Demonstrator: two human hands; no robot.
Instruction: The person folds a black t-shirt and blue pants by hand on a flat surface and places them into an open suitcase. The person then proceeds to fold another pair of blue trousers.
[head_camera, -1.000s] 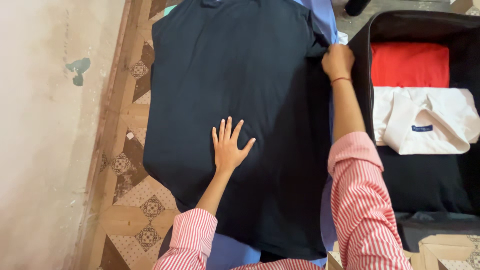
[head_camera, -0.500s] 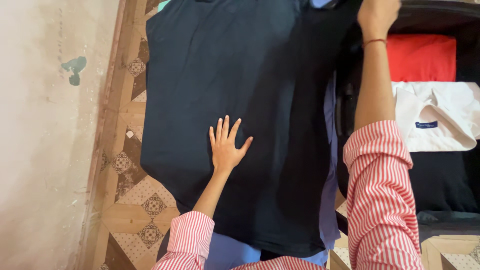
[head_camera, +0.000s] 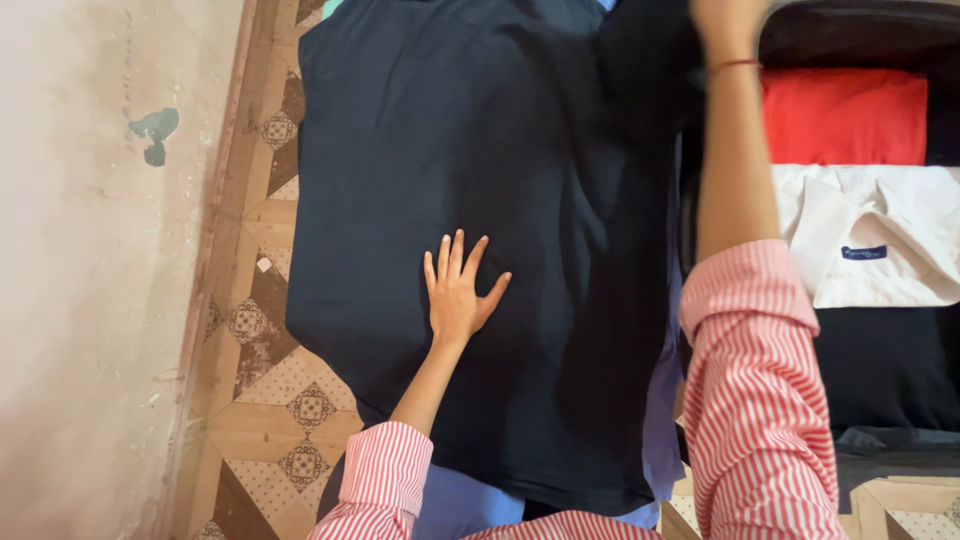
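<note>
A large dark navy shirt (head_camera: 430, 150) lies spread on the patterned floor, over a blue cloth (head_camera: 660, 400). My left hand (head_camera: 457, 290) rests flat on its middle with fingers apart. My right hand (head_camera: 722, 25) is raised at the top edge of the view, gripping the shirt's right side and lifting it off the floor toward the left. Only the wrist and part of that hand show. Both my arms wear red and white striped sleeves.
An open black suitcase (head_camera: 880, 370) lies at the right, holding a folded red garment (head_camera: 845, 115) and a folded white shirt (head_camera: 880, 235). A pale wall (head_camera: 90, 300) runs along the left. Patterned floor tiles (head_camera: 270, 400) show between wall and shirt.
My right hand has risen from the shirt's right edge to the top of the view, pulling that side up and over leftward. My left hand has stayed pressed in place.
</note>
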